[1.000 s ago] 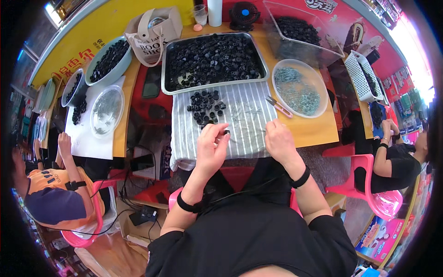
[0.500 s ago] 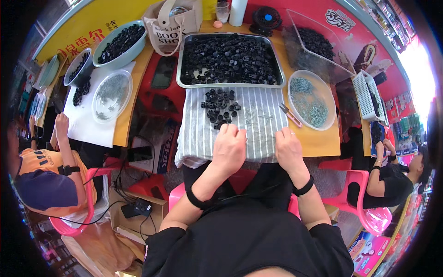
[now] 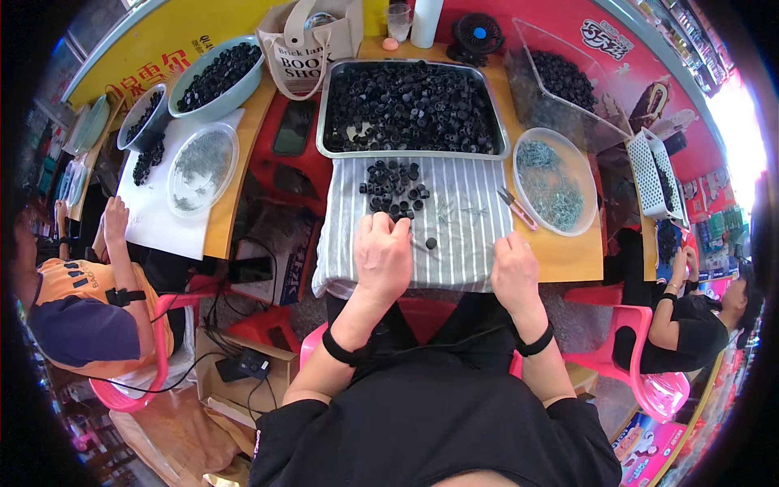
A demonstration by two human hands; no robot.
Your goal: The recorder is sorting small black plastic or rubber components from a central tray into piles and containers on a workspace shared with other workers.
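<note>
A grey-and-white striped cloth point(image 3: 466, 252) lies in front of me, with a loose pile of small round black caps point(image 3: 395, 187) on it. My left hand point(image 3: 383, 256) is at the near edge of this pile, its fingers curled and pinched together. To its right a single black cap point(image 3: 431, 243) sits alone on the cloth. My right hand point(image 3: 516, 272) is closed over the cloth's right edge. What either set of fingertips holds, if anything, is hidden. Thin metal pins point(image 3: 461, 214) are scattered beyond, beside small pliers point(image 3: 519, 209) with pink handles.
A metal tray point(image 3: 414, 154) heaped with black caps stands behind the cloth. Right of it are a round plastic tub point(image 3: 588, 215) of metal pins and a clear bin point(image 3: 568, 118). A canvas bag point(image 3: 304, 61) and black fan point(image 3: 475, 36) stand farther back. Two people work at either side.
My left hand has moved left to the pile of caps, away from my right hand. One black cap now lies alone between my hands. The view has shifted slightly.
</note>
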